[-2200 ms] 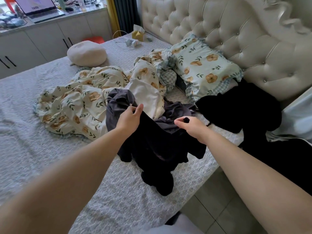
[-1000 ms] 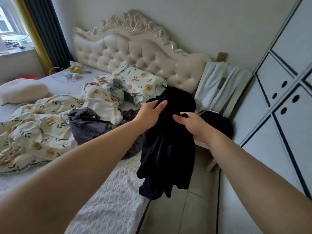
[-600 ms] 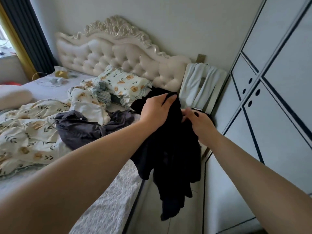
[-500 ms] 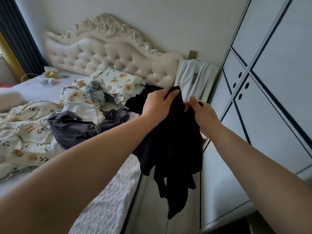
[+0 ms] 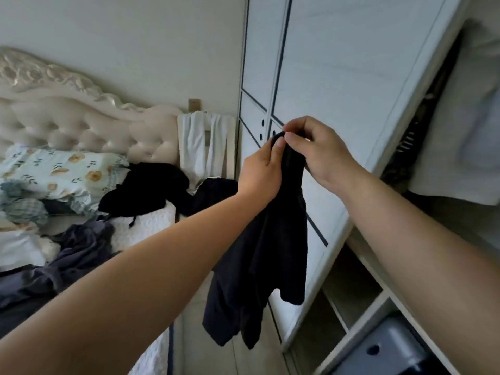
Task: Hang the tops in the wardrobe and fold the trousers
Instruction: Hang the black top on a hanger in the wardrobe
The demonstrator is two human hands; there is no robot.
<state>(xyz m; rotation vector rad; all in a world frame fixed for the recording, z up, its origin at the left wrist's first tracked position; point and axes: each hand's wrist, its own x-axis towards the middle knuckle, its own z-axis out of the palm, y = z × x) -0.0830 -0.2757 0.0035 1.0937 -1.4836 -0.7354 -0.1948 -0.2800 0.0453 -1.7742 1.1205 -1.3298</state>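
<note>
Before the wardrobe (image 5: 338, 77), the garment (image 5: 270, 253) now hangs clear of the bed (image 5: 140, 228), from which it was lifted. The left hand (image 5: 259, 171) and right hand (image 5: 322, 152) meet at its upper edge, both pinching fabric. Judgement: carry complete; hanging comes next.

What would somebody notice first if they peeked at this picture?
In the middle, the left hand and right hand hold a dark garment up by its top edge, so it dangles in front of the white wardrobe. To the left, more dark clothes lie heaped on the bed by the tufted headboard.
</note>
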